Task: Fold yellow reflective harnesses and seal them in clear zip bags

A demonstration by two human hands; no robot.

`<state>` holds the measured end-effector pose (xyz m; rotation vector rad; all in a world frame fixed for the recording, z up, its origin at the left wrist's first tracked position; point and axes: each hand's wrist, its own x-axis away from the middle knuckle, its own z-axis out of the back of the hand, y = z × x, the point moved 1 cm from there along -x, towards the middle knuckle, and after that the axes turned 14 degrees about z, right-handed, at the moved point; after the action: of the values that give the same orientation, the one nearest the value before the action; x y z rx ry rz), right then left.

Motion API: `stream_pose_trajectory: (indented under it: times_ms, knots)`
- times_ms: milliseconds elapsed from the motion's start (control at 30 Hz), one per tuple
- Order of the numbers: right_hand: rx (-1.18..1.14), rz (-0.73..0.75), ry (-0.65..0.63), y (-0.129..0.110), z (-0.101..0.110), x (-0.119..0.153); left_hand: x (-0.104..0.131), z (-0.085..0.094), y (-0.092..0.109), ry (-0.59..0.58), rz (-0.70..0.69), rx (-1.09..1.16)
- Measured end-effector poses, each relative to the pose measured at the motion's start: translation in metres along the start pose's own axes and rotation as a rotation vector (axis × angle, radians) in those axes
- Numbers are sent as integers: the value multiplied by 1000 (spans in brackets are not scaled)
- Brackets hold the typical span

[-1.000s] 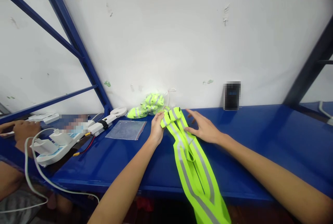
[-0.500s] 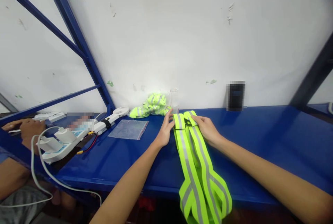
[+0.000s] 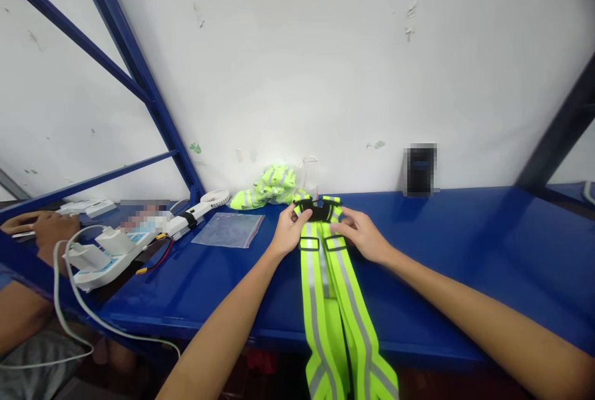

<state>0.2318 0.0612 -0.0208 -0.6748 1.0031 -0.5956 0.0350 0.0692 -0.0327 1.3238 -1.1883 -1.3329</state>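
Note:
A neon-yellow reflective strap vest (image 3: 356, 288) with grey stripes lies over the blue table's front edge, its lower straps hanging down. Black rectangular slider buckles (image 3: 309, 244) sit on its two straps. At its far end is a black piece (image 3: 320, 209) between the straps. My left hand (image 3: 289, 229) grips the left side of that end, thumb on the black piece. My right hand (image 3: 365, 234) is closed at the right side, its fingertips on the right strap. Some fingers of both hands are hidden behind the vest.
Clear bags of bundled neon vests (image 3: 274, 184) rest against the wall. A flat zip bag (image 3: 229, 230) lies left of my hands, beside a white handheld fan (image 3: 214, 198) and a power strip (image 3: 109, 263) with cables. Another person's hand (image 3: 56, 232) is at far left. A blurred dark object (image 3: 420, 170) leans at the back.
The vest's far end has been folded over, so the black piece and slider buckles now show. Both hands have shifted slightly down with it.

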Motion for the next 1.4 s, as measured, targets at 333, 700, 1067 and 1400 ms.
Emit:
stream_pose_trajectory:
  times_ms: [333, 700, 1067, 1400]
  knots:
    - [-272, 53, -67, 1, 5, -7, 8, -6, 1, -53, 150, 321]
    - [-672, -258, 265, -1, -9, -8, 6, -10, -5, -164, 24, 207]
    - [-801, -380, 245, -2, -8, -6, 13, -11, 6, -29, -52, -7]
    - [-384, -158, 132, 17, -5, -6, 7, -18, -1, -144, 74, 125]
